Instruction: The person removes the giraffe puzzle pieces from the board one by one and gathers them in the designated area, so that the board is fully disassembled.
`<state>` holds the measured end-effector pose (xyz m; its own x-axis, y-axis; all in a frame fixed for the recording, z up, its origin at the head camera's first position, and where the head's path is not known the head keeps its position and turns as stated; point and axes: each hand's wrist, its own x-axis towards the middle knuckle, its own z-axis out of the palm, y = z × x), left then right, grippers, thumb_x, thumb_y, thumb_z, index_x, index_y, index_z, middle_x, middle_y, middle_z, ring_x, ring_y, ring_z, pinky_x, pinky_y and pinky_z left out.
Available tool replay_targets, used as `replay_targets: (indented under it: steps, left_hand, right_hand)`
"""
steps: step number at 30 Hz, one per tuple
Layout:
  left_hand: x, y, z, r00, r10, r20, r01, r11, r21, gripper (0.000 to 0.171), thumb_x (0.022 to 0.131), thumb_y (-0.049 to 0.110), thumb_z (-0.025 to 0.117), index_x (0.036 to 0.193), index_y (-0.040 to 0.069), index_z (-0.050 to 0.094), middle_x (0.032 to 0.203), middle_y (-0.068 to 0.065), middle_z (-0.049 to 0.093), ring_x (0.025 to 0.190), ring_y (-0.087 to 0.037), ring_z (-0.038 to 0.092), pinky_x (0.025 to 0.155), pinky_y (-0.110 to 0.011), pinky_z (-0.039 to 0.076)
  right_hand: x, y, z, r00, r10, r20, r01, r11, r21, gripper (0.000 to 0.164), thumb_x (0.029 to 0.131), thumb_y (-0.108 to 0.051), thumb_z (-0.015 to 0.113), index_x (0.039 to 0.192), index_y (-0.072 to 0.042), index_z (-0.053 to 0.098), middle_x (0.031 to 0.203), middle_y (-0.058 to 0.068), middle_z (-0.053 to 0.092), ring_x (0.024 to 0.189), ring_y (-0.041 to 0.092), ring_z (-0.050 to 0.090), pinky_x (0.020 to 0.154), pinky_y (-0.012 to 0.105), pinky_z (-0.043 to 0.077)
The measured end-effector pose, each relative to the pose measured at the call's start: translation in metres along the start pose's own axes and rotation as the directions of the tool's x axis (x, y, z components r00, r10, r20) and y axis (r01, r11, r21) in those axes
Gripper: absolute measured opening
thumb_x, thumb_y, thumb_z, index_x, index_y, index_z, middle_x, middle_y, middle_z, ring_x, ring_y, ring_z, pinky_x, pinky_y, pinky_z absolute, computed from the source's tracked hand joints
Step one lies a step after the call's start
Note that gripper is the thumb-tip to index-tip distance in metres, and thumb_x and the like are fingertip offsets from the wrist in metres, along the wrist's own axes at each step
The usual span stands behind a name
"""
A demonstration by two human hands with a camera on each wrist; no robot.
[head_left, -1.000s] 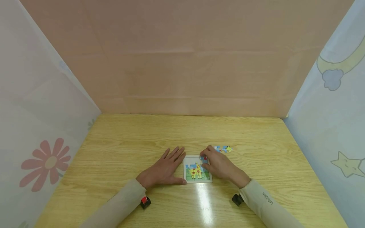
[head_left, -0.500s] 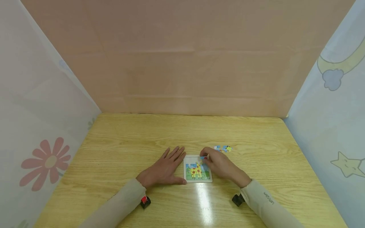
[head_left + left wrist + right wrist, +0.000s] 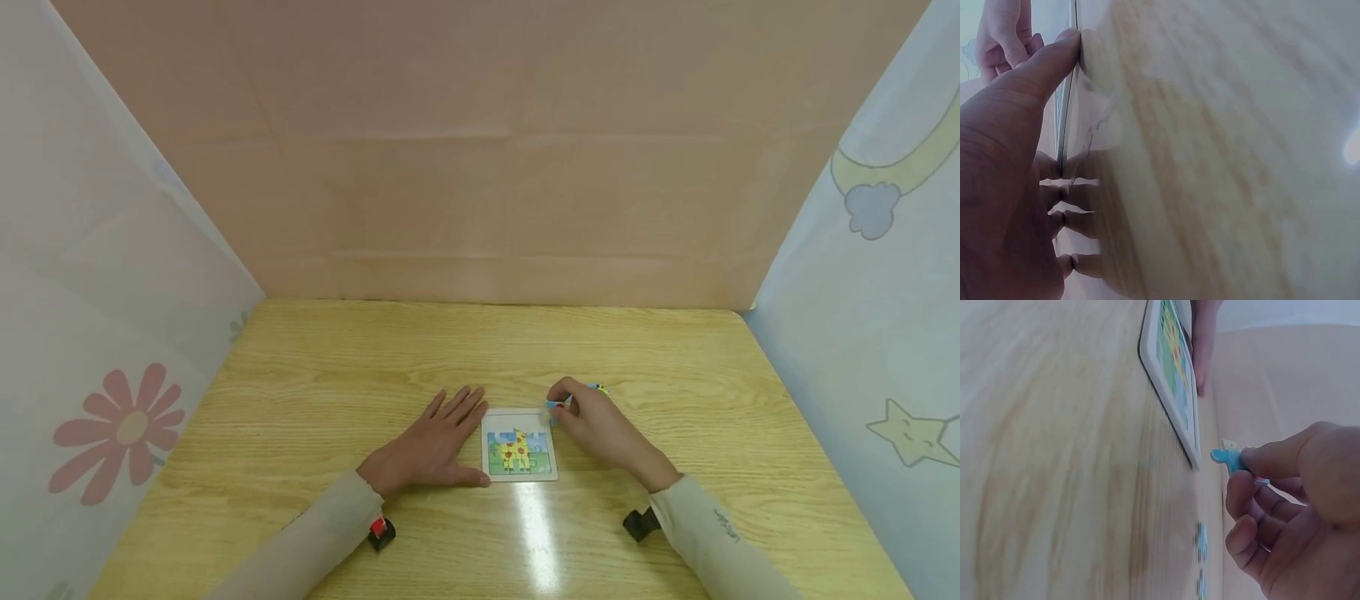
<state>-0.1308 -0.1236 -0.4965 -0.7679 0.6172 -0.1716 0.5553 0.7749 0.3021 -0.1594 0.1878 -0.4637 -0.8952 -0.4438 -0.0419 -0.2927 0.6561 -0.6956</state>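
Observation:
A small square puzzle tray (image 3: 520,478) with a pale rim holds a partly filled picture of a yellow giraffe on blue and green. My left hand (image 3: 429,452) lies flat on the table along the tray's left side, fingers spread, its thumb at the near left corner. Between thumb and fingertips, my right hand (image 3: 609,427) pinches a puzzle piece (image 3: 1230,459), mostly blue with a pale patch and some red. The piece is raised near the tray's far right corner. Across the top of the tray runs a bare, pale strip.
Loose blue puzzle pieces (image 3: 1202,542) lie on the table beyond the right hand; in the head view only part of one yellow-and-blue piece (image 3: 600,388) shows behind it. Wood-grain table (image 3: 360,350) surrounds the tray, with printed cloth walls at the sides.
My right hand has lifted the puzzle piece from the tray's upper right corner and moved it right, off the picture. My left hand stays where it was.

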Motion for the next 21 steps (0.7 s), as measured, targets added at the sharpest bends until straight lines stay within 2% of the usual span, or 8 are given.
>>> replay_targets:
  steps: [8, 11, 15, 21]
  left_hand:
    - [0.0, -0.001, 0.001, 1.0, -0.005, 0.01, 0.005, 1.0, -0.014, 0.114, 0.091, 0.084, 0.055, 0.172, 0.013, 0.019, 0.183, -0.004, 0.005, 0.171, -0.027, 0.005, 0.138, -0.057, 0.008]
    - [0.0, -0.001, 0.001, 1.0, -0.006, 0.005, 0.006, 1.0, -0.015, 0.114, 0.091, 0.084, 0.055, 0.172, 0.013, 0.019, 0.183, -0.005, 0.006, 0.171, -0.027, 0.005, 0.138, -0.057, 0.009]
    - [-0.001, 0.0, 0.0, 1.0, -0.001, -0.001, 0.001, 1.0, -0.023, 0.114, 0.091, 0.083, 0.057, 0.172, 0.012, 0.02, 0.183, -0.006, 0.007, 0.171, -0.028, 0.006, 0.138, -0.058, 0.009]
    - [0.0, -0.001, 0.0, 1.0, 0.007, -0.01, -0.007, 1.0, -0.018, 0.114, 0.091, 0.083, 0.057, 0.172, 0.012, 0.021, 0.183, -0.006, 0.007, 0.171, -0.028, 0.007, 0.137, -0.058, 0.011]
  right_hand:
    - [-0.003, 0.021, -0.021, 0.994, 0.098, -0.043, -0.097, 0.995, 0.015, 0.01, 0.106, -0.016, 0.066, 0.115, -0.012, 0.066, 0.087, 0.003, 0.065, 0.066, 0.012, 0.048, 0.055, 0.024, 0.042]
    - [-0.003, 0.03, -0.031, 0.989, 0.13, -0.075, -0.129, 0.992, 0.014, 0.012, 0.106, -0.015, 0.066, 0.117, -0.01, 0.066, 0.094, 0.008, 0.066, 0.066, 0.013, 0.048, 0.054, 0.023, 0.042]
    - [-0.004, 0.041, -0.047, 0.983, 0.132, -0.124, -0.134, 0.991, -0.007, 0.014, 0.107, -0.014, 0.065, 0.118, -0.006, 0.066, 0.111, 0.013, 0.069, 0.069, 0.013, 0.051, 0.055, 0.025, 0.044]
    - [-0.009, 0.056, -0.064, 0.976, 0.164, -0.145, -0.17, 0.985, -0.035, 0.015, 0.108, -0.017, 0.063, 0.118, -0.007, 0.066, 0.114, 0.016, 0.069, 0.071, 0.015, 0.054, 0.057, 0.026, 0.048]
